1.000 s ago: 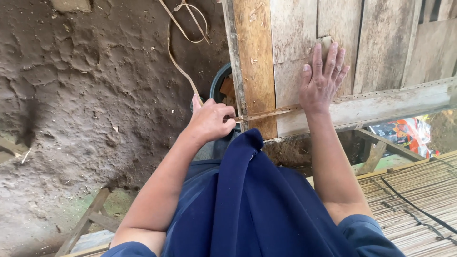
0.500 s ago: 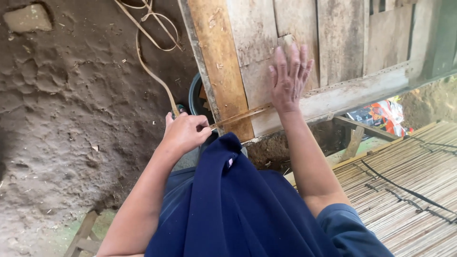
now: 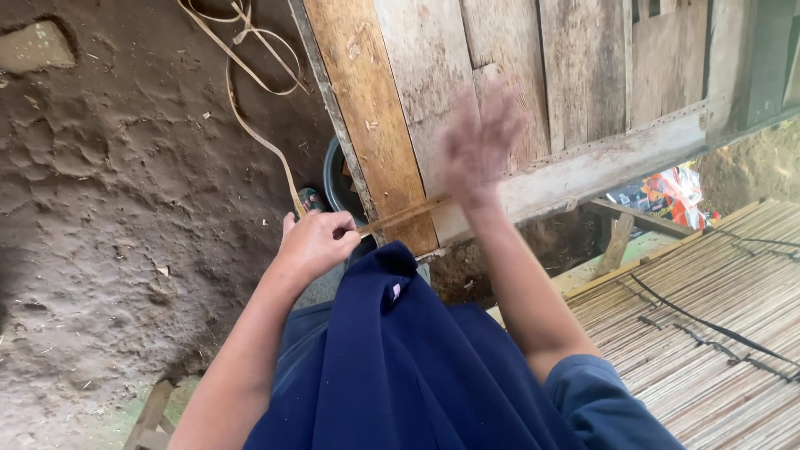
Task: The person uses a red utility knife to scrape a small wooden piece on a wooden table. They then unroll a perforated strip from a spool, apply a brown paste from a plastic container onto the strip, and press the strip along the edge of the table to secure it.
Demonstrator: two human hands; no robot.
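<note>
Against the wooden wall (image 3: 517, 75), bamboo strip (image 3: 404, 215) pinched in left hand (image 3: 317, 242) grip, right hand (image 3: 479, 142) spread.

A tan strip (image 3: 258, 137) crosses grey-brown earth (image 3: 108, 208) beside an orange-brown plank (image 3: 375, 117), weathered grey boards (image 3: 583, 75) and a navy garment (image 3: 392, 367).

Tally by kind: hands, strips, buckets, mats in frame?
Hands: 2 — left hand gripping the strip, right hand blurred, in front of the plank wall
Strip: 1, long and tan, looping over the dirt
Dark bucket: 1, partly hidden
Bamboo mat: 1
Total: 5
</note>
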